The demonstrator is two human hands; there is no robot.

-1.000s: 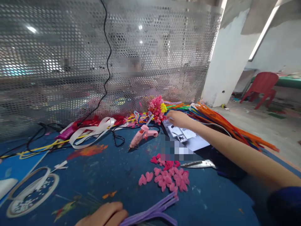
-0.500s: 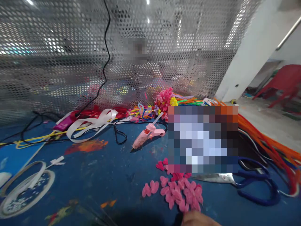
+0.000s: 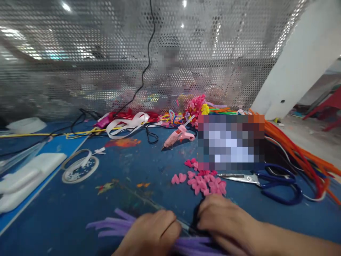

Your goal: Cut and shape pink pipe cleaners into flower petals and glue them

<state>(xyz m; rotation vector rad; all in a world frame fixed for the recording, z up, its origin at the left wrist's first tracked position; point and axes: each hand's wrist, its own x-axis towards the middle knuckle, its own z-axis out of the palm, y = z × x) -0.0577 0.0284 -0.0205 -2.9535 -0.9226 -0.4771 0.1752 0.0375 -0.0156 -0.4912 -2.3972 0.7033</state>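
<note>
My left hand [image 3: 156, 231] is closed around a bundle of purple pipe cleaners [image 3: 114, 224] at the bottom of the view. Their fuzzy ends stick out on both sides of the fist. Close beside it, my right hand [image 3: 226, 220] has its fingers curled down over the table, by the right part of the bundle. A dark patch shows at its fingertips; what they hold, if anything, is hidden. Just beyond the right hand lie pink fuzzy flowers [image 3: 199, 183]. Blue-handled scissors [image 3: 277, 181] rest to their right, blades pointing left.
A pink glue gun [image 3: 177, 137] lies on the blue table [image 3: 128, 167], behind the flowers. White ribbon [image 3: 130, 124] and cords run along the perforated metal screen [image 3: 106, 78]. Orange pipe cleaners [image 3: 298, 147] lie right; a tape roll [image 3: 80, 170] and white block [image 3: 32, 181] left. A rectangle is blurred out.
Both hands and the purple pipe cleaners have come into view at the bottom; earlier only a bit of one hand showed. The camera view has shifted, showing more of the table's left side.
</note>
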